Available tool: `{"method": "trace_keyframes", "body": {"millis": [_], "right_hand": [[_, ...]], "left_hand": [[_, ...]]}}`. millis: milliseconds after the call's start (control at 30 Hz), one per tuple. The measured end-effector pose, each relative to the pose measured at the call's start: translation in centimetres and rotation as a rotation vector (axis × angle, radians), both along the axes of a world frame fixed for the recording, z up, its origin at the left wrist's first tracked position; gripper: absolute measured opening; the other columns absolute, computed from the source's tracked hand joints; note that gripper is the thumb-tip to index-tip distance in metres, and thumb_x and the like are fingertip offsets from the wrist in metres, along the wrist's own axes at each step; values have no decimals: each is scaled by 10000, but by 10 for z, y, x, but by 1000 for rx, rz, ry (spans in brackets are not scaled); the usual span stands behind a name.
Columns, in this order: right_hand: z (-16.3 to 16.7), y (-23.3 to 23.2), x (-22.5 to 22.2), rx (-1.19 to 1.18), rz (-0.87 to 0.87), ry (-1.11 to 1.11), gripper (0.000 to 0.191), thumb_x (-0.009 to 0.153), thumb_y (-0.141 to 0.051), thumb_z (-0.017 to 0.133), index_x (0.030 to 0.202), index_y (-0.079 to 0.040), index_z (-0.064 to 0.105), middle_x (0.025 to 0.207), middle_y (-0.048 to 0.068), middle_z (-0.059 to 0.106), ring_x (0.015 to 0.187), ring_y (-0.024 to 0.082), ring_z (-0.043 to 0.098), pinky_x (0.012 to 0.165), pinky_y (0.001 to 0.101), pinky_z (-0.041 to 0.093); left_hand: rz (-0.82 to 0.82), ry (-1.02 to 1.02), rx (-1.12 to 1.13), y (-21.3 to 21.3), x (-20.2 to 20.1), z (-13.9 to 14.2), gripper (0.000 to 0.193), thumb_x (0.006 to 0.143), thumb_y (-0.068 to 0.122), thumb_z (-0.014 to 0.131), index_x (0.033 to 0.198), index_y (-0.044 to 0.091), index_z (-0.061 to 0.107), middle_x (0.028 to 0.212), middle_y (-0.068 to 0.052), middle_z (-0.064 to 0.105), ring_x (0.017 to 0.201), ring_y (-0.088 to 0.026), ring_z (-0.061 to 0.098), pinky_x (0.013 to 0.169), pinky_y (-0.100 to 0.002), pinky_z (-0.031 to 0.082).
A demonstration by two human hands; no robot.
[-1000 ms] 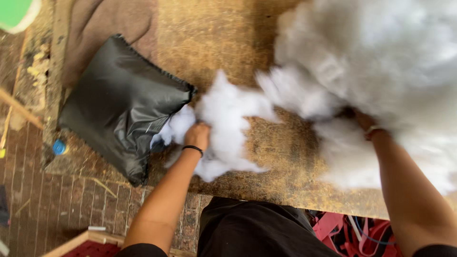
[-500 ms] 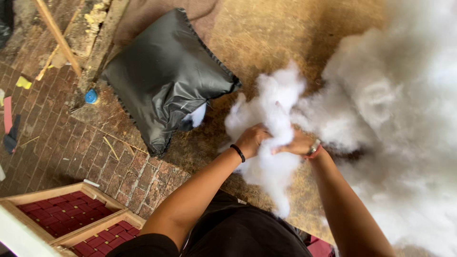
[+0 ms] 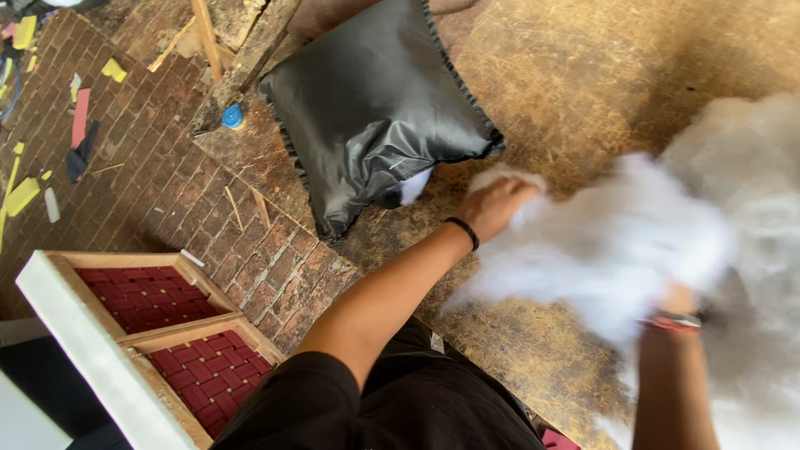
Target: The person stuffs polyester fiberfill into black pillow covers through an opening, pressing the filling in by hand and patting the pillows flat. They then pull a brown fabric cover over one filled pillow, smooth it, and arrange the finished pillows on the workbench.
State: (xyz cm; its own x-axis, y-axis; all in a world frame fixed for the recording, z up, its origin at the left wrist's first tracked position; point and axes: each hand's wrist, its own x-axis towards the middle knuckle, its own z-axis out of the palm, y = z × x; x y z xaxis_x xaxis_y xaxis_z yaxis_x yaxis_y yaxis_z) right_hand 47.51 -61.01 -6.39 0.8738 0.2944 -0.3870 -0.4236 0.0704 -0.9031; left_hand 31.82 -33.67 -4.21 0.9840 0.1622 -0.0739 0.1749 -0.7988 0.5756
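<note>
The left hand (image 3: 493, 208) has its fingers closed on a clump of white stuffing (image 3: 600, 250) just beside the black cushion cover's (image 3: 375, 108) open corner on the worktop (image 3: 583, 75). The right hand (image 3: 679, 300) is buried; its grip cannot be told. The fibre looks light, soft and springy, best gathered in loose fistfuls.

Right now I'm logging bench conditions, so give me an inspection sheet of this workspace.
Surface: worn brown chipboard bench, dusty.
Job's things: black satin cushion cover, white stuffing showing at its opening; loose white fibre filling.
Clutter: blue bottle cap, wood offcuts, yellow scraps.
Grips: left hand closed on a tuft; right hand buried in filling, grip unclear.
Cables: nothing seen.
Surroundings: brick floor, wooden frame with red webbing.
</note>
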Motion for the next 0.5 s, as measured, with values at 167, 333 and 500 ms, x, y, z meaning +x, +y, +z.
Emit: {"method": "trace_keyframes", "body": {"millis": [167, 333, 500], "right_hand": [[15, -55, 21, -33, -313, -89, 757, 797, -417, 757, 1472, -257, 457, 1490, 40, 443, 1369, 265, 406, 1117, 447, 364], [39, 11, -60, -106, -382, -337, 727, 801, -393, 757, 1454, -243, 476, 1461, 45, 465, 1343, 260, 427, 1102, 440, 376], [10, 170, -193, -59, 137, -351, 697, 805, -368, 757, 1436, -229, 494, 1433, 50, 488, 1317, 255, 448, 1088, 433, 389]], "left_hand": [[-6, -262, 273, 34, -9, 28, 980, 536, 349, 823, 1404, 14, 517, 1449, -273, 530, 1350, -405, 458, 1082, -532, 402], [60, -235, 293, 98, -80, 103, 418, 943, 187, 687, 1360, 181, 664, 1581, -90, 521, 1561, -304, 438, 1340, -440, 358], [205, -63, 457, 231, -82, 137, 669, 921, 501, 709, 1507, 245, 514, 1640, -191, 293, 1526, -409, 223, 1226, -584, 188]]}}
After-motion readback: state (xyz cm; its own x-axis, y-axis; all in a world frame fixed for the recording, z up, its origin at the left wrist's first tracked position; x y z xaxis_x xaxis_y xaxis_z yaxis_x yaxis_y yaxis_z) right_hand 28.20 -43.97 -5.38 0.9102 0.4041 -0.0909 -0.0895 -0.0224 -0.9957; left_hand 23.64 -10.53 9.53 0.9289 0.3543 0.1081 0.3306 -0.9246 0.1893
